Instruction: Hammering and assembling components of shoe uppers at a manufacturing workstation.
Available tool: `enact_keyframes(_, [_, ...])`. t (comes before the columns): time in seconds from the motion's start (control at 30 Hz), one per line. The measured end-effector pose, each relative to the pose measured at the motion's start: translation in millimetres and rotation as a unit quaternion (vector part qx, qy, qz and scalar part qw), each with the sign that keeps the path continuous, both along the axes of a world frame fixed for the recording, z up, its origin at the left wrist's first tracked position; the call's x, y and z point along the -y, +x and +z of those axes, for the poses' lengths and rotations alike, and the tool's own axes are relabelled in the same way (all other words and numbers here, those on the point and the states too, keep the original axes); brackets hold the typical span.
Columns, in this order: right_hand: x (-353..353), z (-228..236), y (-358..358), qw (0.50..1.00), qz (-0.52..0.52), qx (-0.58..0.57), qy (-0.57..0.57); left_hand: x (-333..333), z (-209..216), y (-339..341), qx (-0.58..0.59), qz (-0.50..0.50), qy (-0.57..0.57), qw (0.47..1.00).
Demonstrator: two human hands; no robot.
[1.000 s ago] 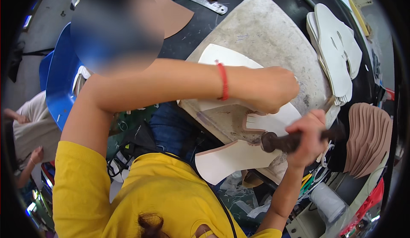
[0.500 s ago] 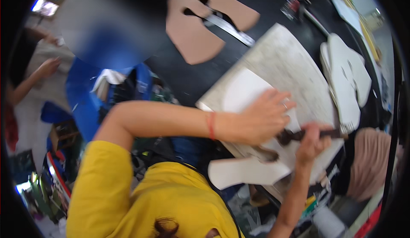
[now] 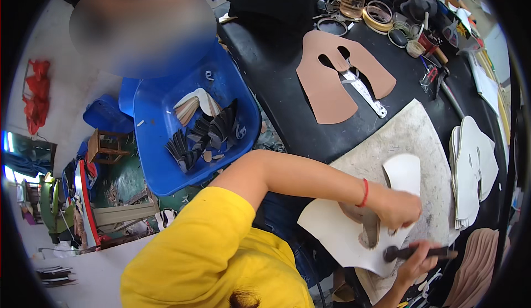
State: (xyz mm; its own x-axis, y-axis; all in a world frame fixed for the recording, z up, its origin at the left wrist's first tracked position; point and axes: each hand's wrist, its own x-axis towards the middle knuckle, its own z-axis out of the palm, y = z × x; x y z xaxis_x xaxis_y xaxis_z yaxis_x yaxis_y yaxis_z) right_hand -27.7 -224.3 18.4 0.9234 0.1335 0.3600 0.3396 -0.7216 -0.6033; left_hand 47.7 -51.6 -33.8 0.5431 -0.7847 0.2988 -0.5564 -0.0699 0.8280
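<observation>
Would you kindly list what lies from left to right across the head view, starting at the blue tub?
Blue plastic tub of cut pieces → tan leather cut-out on the black table → left hand pressing the white cut-out sheet → stack of white cut-out pieces.

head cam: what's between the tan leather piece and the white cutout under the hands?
Head view: only the bare grey cutting board lies between the tan leather piece and the white cutout.

Black workbench (image 3: 287,70) with tan leather piece (image 3: 332,81), pale cutting slab (image 3: 409,136).
</observation>
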Motion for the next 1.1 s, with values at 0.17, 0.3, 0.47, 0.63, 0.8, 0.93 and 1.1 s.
enact_keyframes(0.17, [31.7, -43.3, -18.9, 0.990, -0.102, 0.045, -0.082, -6.8, 0.1, -23.5, 0.209, 0.040, -0.035, 0.977])
enact_keyframes(0.3, [-14.2, -5.4, -3.0, 0.999, 0.006, 0.021, -0.049, -14.2, 8.0, -27.3, 0.169, 0.125, 0.018, 0.977])
enact_keyframes(0.47, [-22.8, -3.6, 15.0, 0.991, 0.042, 0.092, -0.091, -12.5, 12.5, -36.4, 0.102, 0.174, 0.059, 0.978])
enact_keyframes(0.63, [-8.0, -0.1, 12.2, 0.994, 0.102, 0.043, 0.014, -10.0, 17.5, -60.2, 0.077, 0.340, 0.093, 0.933])
enact_keyframes(0.8, [-16.5, -8.5, 33.1, 0.981, 0.084, 0.163, -0.064, -10.6, 15.8, -62.6, 0.038, 0.332, 0.061, 0.940])
enact_keyframes(0.93, [-10.4, 11.9, 25.3, 0.968, 0.214, 0.114, -0.066, -15.6, 14.7, -61.5, 0.026, 0.333, 0.067, 0.940])
enact_keyframes(1.1, [-21.3, -13.7, 39.1, 0.970, 0.120, 0.206, -0.043, -20.2, 20.9, -56.9, -0.009, 0.303, 0.072, 0.950])
